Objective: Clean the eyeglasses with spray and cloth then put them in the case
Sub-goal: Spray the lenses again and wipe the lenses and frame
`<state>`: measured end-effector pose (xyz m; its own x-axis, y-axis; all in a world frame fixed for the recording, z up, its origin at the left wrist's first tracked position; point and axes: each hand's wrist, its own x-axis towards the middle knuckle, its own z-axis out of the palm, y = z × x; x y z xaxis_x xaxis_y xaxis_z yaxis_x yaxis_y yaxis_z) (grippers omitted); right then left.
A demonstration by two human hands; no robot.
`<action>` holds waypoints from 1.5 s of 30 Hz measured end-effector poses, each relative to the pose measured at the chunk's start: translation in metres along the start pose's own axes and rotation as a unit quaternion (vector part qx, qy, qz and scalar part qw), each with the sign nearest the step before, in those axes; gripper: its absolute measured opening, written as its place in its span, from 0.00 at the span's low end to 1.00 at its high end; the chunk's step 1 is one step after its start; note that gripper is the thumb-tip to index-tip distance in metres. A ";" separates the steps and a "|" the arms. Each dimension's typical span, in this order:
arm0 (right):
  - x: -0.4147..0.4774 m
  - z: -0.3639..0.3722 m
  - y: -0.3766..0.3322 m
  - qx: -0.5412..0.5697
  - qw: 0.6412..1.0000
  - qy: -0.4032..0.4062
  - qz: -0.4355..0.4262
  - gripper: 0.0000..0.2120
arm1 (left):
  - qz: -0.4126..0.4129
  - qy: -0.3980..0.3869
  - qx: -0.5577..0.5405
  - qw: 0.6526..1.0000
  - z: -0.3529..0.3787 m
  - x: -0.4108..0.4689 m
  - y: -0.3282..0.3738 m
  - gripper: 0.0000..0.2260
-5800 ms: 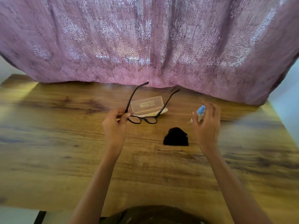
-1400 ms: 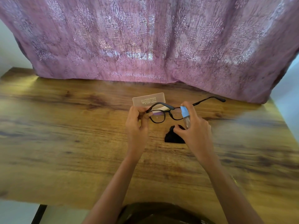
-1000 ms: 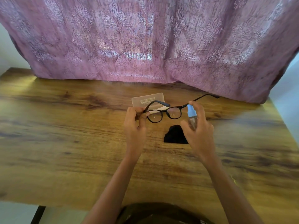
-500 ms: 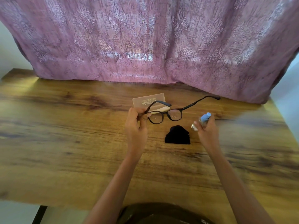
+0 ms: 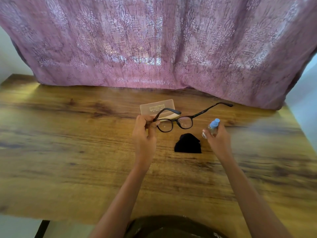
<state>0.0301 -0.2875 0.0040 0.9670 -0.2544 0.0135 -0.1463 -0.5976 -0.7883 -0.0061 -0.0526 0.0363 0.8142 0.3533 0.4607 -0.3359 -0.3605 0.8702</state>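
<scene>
Black-framed eyeglasses [image 5: 176, 121] hang above the table with both arms unfolded and droplets on the lenses. My left hand [image 5: 145, 133] pinches them at the left hinge. A small clear spray bottle with a blue cap [image 5: 212, 127] is tilted in my right hand [image 5: 217, 140], to the right of the glasses and apart from them. A crumpled black cloth [image 5: 187, 144] lies on the table between my hands. The translucent case [image 5: 157, 108] stands open behind the glasses.
The wooden table [image 5: 68, 152] stretches wide on both sides. A purple patterned curtain [image 5: 154, 40] hangs along its far edge, just behind the case. The near table edge runs close to my body.
My right hand has drawn the spray bottle away from the lenses, down and to the right, and tilted it. My left hand keeps the glasses in about the same place.
</scene>
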 end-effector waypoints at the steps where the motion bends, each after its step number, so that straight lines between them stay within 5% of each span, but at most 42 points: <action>1: 0.000 -0.001 0.000 0.003 1.000 -0.007 0.008 0.14 | -0.002 -0.001 0.000 1.000 0.000 0.000 -0.001 0.03; 5: -0.006 -0.006 -0.013 -0.022 0.998 0.049 -0.037 0.27 | 0.000 0.003 -0.004 1.000 0.001 0.000 -0.001 0.05; 8: -0.017 -0.008 -0.031 -0.011 0.973 0.163 -0.163 0.17 | 0.007 0.011 -0.002 1.000 0.001 0.000 0.000 0.10; 14: -0.021 0.000 -0.064 0.178 0.980 -0.027 -0.082 0.06 | 0.002 0.002 -0.001 1.000 0.001 -0.001 0.003 0.09; 21: -0.015 0.002 -0.068 0.186 0.979 0.014 -0.083 0.07 | -0.016 -0.056 0.057 0.997 -0.014 0.002 -0.001 0.09; 29: -0.007 0.007 -0.073 0.186 0.972 0.035 -0.138 0.10 | 0.080 -0.105 0.183 0.974 -0.024 0.005 0.002 0.11; 45: -0.006 0.021 -0.080 0.263 0.951 0.018 -0.161 0.08 | -0.004 -0.185 0.273 0.944 -0.031 0.011 0.007 0.07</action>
<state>0.0402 -0.2218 0.0537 0.9347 -0.1548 0.3201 0.2899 -0.1892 -0.9382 -0.0139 -0.0240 0.0528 0.9593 0.0686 0.2740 -0.1172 -0.7857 0.6073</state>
